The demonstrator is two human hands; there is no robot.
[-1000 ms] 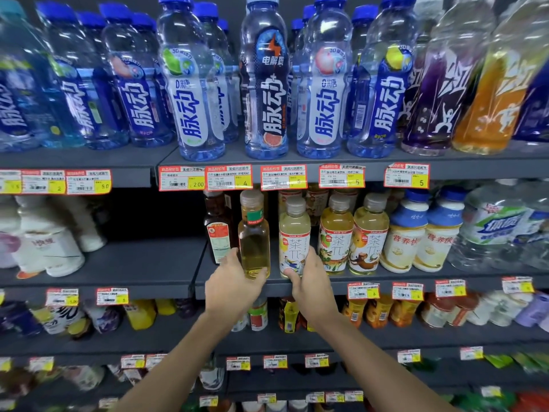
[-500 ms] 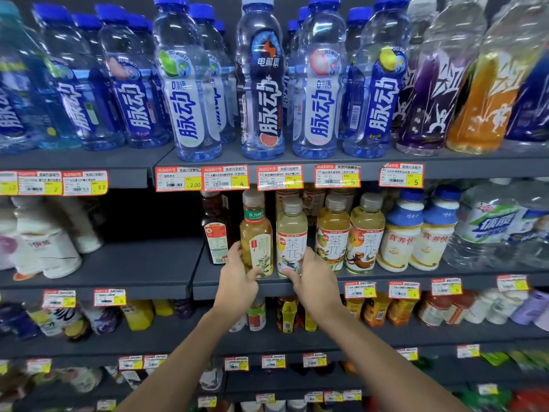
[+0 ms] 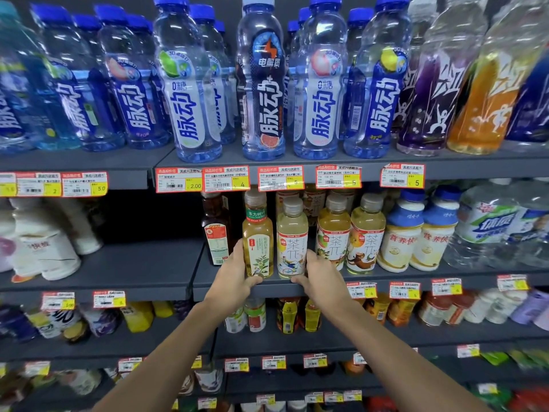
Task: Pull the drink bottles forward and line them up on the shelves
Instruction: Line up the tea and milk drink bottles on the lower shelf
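Several dark grey shelves are seen, stacked with drinks and cut off at every side of the view. On the top shelf (image 3: pixel 89 163) tall clear plastic bottles with blue caps are ranged. "脉动" is printed down their labels, on white on the lime-marked bottle (image 3: pixel 190 93), and "电解质" is read on the dark-labelled bottle (image 3: pixel 263 84). Toward the right end of the middle shelf (image 3: pixel 205 279), squat white bottles (image 3: pixel 399 233) with blue tops bear "营养快", the rest being hidden.

At the front edge of the middle shelf two slim tea bottles stand upright, side by side. The green-collared bottle (image 3: pixel 258 242) is marked "东方树", with a leaf sprig drawn on its pale label, and the "茶π" bottle (image 3: pixel 292 242) has a grey cap. The former is gripped by the left hand (image 3: pixel 234 278), with fingers curled round its left side and the thumb at its front foot. The latter is gripped likewise from the right by the right hand (image 3: pixel 322 276). A dark brown bottle (image 3: pixel 215 230) is set further back, to the left.

Red-and-yellow price tags (image 3: pixel 178 181) are fixed along the shelf edges. "2.00", "4" and "5" are legible, but the fine print is not.
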